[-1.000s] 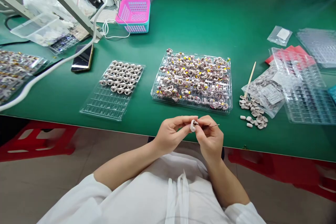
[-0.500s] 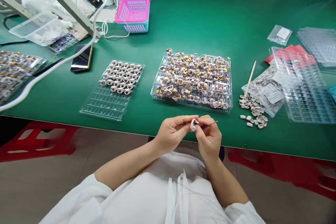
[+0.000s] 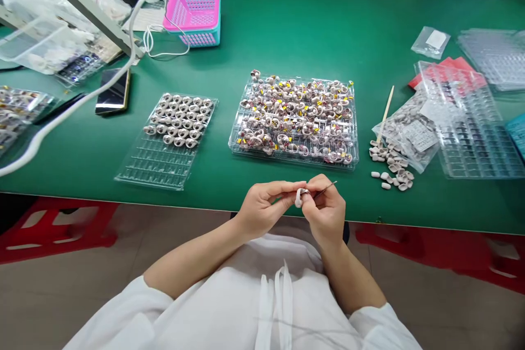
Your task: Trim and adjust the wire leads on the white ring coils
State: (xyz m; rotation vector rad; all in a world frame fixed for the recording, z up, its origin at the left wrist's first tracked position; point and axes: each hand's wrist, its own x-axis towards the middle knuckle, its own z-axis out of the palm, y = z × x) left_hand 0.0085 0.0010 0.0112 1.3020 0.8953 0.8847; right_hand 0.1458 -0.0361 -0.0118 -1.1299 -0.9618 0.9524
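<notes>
Near the table's front edge, my left hand [image 3: 262,208] pinches a small whitish ring-shaped plastic piece [image 3: 299,198] between thumb and fingers. Close against it, my right hand [image 3: 326,208] is closed round a thin metal tool, perhaps tweezers [image 3: 327,188], whose end sticks out to the right. The right thumb presses at the piece's opening, hiding the tool's other end. Just beyond my hands stands a clear tray [image 3: 293,159] heaped with similar pieces bearing red and yellow bits. A second clear tray [image 3: 151,167], left of it, holds neat rows of such pieces in its far part.
Loose whitish caps [image 3: 396,167] lie at right beside a bag of parts [image 3: 414,131], a wooden stick [image 3: 386,112] and clear trays [image 3: 479,136]. On the left are a phone [image 3: 114,90], a white cable [image 3: 82,106] and a pink basket [image 3: 192,8]. Red stools [image 3: 61,229] stand below.
The ring-shaped piece has turned slightly in my fingers, and the tool's free end tilts up more. My view has shifted a little, so the table's things sit somewhat further left and higher.
</notes>
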